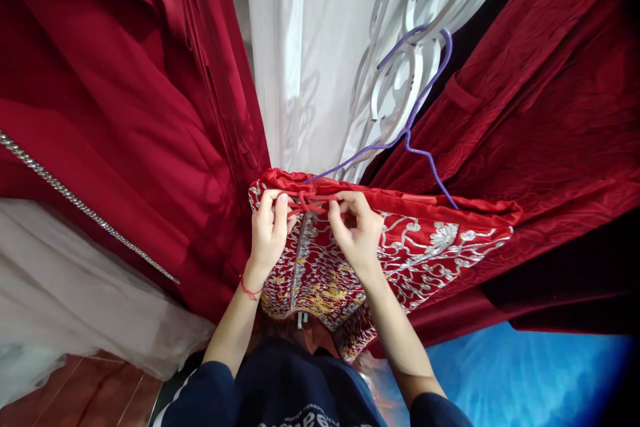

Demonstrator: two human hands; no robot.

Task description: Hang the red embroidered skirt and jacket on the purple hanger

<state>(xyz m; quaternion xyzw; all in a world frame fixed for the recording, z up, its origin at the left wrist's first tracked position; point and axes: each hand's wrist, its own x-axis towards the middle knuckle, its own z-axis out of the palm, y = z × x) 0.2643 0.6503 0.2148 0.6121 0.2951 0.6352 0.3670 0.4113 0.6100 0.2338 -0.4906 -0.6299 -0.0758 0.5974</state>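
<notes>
A red garment (pixel 340 280) with silver and gold embroidery hangs before me from a purple wire hanger (pixel 409 130). Along its top runs a shiny red waistband (pixel 400 197). A red drawstring (pixel 311 202), looped in a bow or knot, lies at the waistband's front, left of the hanger's neck. My left hand (pixel 270 227) pinches one side of the cord between thumb and fingers. On the other side, my right hand (pixel 356 227) is closed on the cord too. Fingers partly cover the cord's ends.
Dark red cloth (pixel 125 80) hangs on the left, with a glittering trim (pixel 90 210) across it. White scrolled metalwork (pixel 395 80) bears the hanger's hook. More red patterned fabric (pixel 550 80) hangs at the right; blue fabric (pixel 525 373) lies below it.
</notes>
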